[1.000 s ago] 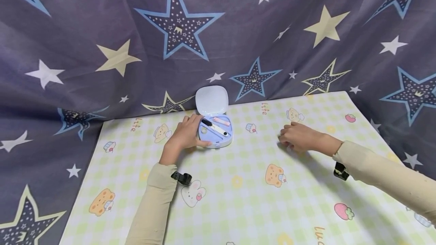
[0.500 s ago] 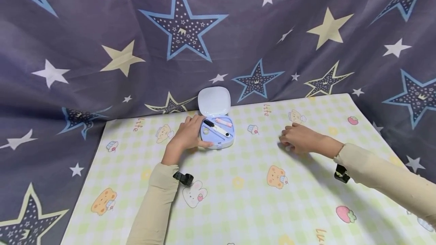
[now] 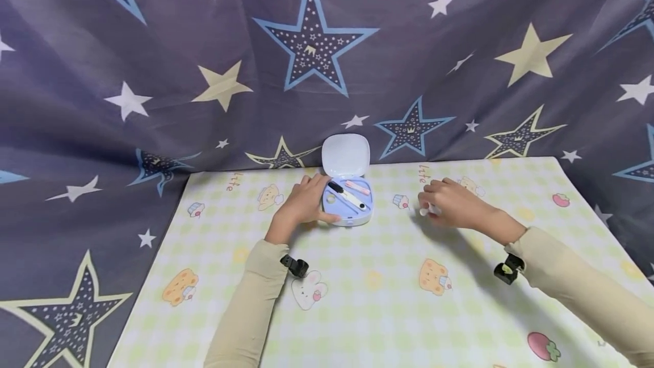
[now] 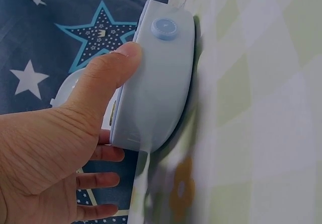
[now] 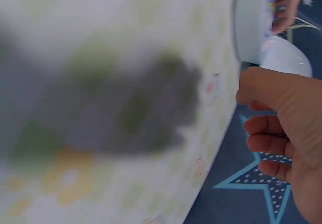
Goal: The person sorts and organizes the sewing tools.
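Observation:
A small white case with a blue inner tray [image 3: 337,207] stands at the back of the table, its white lid [image 3: 346,155] raised. My left hand [image 3: 306,203] grips the case's left side, thumb on the front rim; the left wrist view shows a round blue button [image 4: 165,29] on the case wall. In the tray lie a white stick with a black end [image 3: 352,197], a pink piece [image 3: 357,188] and a small round piece [image 3: 331,199]. Right of the case, my right hand [image 3: 452,203] pinches a small whitish piece [image 3: 433,210] over the table, mostly hidden by the fingers.
The table wears a green checked cloth [image 3: 357,322] with printed cartoon figures. A dark curtain with stars [image 3: 245,124] hangs right behind its back edge and along the sides. The right hand's shadow [image 5: 146,108] falls on the cloth below it.
My right hand has moved a little left toward the case, and the whitish piece at its fingers shows more. The left hand keeps its grip on the case. The head view has turned left.

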The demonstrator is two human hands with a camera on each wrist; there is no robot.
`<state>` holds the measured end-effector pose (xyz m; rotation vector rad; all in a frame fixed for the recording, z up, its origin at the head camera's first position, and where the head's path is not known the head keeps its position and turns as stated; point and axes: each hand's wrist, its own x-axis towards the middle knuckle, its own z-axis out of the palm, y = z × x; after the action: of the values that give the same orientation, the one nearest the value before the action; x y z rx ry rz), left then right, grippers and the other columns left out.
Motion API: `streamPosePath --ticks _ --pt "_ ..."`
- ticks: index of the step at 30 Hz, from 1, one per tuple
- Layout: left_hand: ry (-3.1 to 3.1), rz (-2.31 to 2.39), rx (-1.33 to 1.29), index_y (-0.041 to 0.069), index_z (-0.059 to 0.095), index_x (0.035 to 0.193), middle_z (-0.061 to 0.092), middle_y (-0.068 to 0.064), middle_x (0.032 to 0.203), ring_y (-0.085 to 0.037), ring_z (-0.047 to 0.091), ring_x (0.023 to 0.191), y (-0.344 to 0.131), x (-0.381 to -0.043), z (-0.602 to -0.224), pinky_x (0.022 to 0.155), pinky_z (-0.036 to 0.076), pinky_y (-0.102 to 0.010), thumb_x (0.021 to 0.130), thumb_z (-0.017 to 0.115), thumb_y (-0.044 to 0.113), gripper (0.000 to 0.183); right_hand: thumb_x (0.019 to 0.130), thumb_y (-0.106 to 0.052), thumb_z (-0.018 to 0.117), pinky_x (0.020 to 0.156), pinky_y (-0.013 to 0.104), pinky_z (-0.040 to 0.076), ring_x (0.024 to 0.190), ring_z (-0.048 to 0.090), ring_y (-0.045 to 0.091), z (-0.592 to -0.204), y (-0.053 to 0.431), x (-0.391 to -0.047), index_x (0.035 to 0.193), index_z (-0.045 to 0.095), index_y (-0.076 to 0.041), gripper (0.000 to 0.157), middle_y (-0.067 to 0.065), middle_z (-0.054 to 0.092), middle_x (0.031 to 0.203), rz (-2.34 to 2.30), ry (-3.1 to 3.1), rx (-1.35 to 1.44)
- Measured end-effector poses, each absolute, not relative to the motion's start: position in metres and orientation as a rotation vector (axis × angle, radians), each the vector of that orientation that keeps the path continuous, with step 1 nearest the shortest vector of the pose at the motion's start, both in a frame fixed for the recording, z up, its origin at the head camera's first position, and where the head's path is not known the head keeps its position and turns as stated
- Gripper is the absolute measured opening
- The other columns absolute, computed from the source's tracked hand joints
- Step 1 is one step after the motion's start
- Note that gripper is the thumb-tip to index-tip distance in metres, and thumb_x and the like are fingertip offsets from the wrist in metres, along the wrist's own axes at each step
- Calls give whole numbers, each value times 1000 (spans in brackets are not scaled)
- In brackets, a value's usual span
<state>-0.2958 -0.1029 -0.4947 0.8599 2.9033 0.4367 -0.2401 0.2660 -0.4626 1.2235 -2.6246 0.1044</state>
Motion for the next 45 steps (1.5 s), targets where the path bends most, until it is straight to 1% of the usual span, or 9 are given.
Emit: streamPosePath --ticks 6,11,16,21,25,28,31,35,45 --pt "2901 410 854 10 40 152 50 -11 145 -34 48 122 -94 -298 -497 97 47 -51 72 85 62 105 74 -8 79 71 36 41 71 45 12 -455 244 -250 81 61 -12 20 1 55 73 333 -2584 1157" --pt "2886 372 850 11 37 154 48 -10 149 -34 47 126 -88 -298 -498 100 46 -51 73 82 65 108 77 -9 76 71 33 41 73 51 12 -454 219 -256 84 66 -12 13 2 61 77 495 -2607 1108" --pt "2896 369 849 11 38 154 48 -9 149 -34 47 128 -83 -296 -497 101 46 -51 72 82 65 108 77 -9 75 72 35 46 74 56 16 -453 192 -262 87 67 -10 13 3 62 78 650 -2611 1103" --pt "2899 373 846 11 40 153 50 -9 147 -33 48 126 -83 -293 -496 100 46 -50 72 83 65 106 78 -9 75 74 35 43 73 55 22 -454 164 -266 85 65 -8 12 6 61 76 745 -2599 1143" --pt "2904 370 847 12 40 152 49 -8 146 -31 48 125 -84 -292 -495 99 46 -49 72 83 66 106 78 -8 74 71 33 41 70 52 20 -456 147 -268 84 65 -8 11 6 59 74 757 -2569 1178" --pt "2910 380 839 13 40 152 50 -7 146 -30 48 125 -85 -291 -495 99 46 -48 72 83 65 105 78 -9 75 69 33 42 70 50 16 -458 138 -270 84 66 -7 11 6 61 74 750 -2539 1195" --pt "2912 385 831 13 40 151 50 -6 146 -30 48 124 -87 -292 -495 99 46 -49 72 84 65 104 78 -9 75 69 33 43 71 51 15 -462 131 -272 86 67 -7 11 6 62 76 735 -2518 1194" --pt "2916 385 833 14 41 150 50 -6 145 -30 48 123 -90 -293 -495 98 46 -48 72 84 64 103 79 -12 75 69 34 42 74 51 17 -470 125 -274 86 67 -7 12 6 62 78 694 -2525 1173" --pt "2926 379 805 15 41 150 52 -5 143 -29 48 121 -102 -294 -497 97 46 -47 72 84 63 101 83 -19 74 77 38 41 84 47 21 -489 109 -276 91 65 -9 15 5 60 92 583 -2504 1157"
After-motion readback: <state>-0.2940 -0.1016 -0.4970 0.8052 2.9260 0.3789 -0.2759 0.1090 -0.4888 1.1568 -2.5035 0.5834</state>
